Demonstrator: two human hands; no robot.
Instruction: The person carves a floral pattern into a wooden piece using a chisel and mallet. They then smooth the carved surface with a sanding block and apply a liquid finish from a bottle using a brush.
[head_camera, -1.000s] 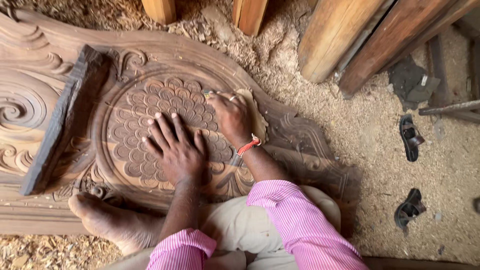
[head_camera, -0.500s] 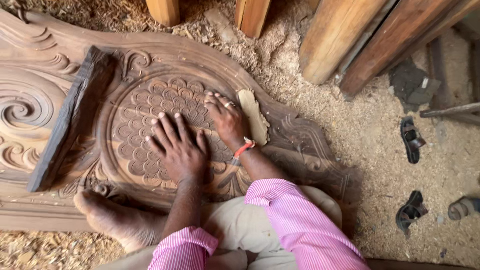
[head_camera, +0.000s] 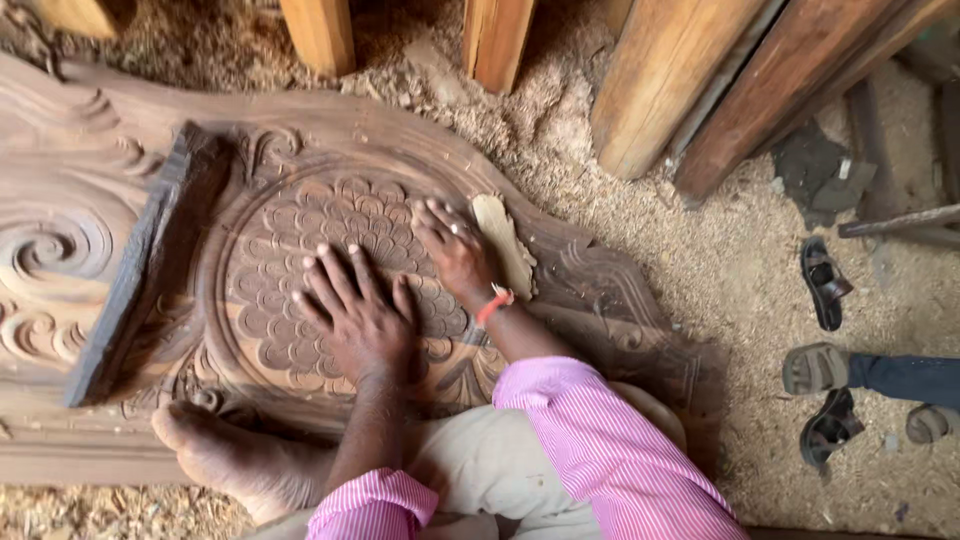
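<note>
The left hand (head_camera: 358, 312) lies flat and spread wide, palm down, on the carved wooden panel (head_camera: 300, 250), its fingers fanned over the round scale-patterned medallion (head_camera: 330, 270); it holds nothing. Just beside it, on the thumb side, the right hand (head_camera: 452, 250) also rests on the carving, fingers stretched forward and slightly apart, a ring on one finger and an orange thread band (head_camera: 494, 303) at the wrist. Under or against the outer edge of this hand lies a pale strip, probably sandpaper (head_camera: 504, 243), though the view does not show whether the fingers grip it or merely press beside it.

Beyond the left hand's little finger a dark wooden block (head_camera: 140, 270) lies slantwise across the panel, well apart from the fingers. Below the left wrist a bare foot (head_camera: 235, 455) rests on the panel's lower edge. Pink striped sleeves (head_camera: 600, 450) cover both forearms.

Past the right hand, sawdust (head_camera: 720, 260) covers the floor. Wooden beams (head_camera: 680, 90) lean above it, and dark sandals (head_camera: 825, 283) lie well off to that side, near another person's sandalled foot (head_camera: 815, 368). No container shows.
</note>
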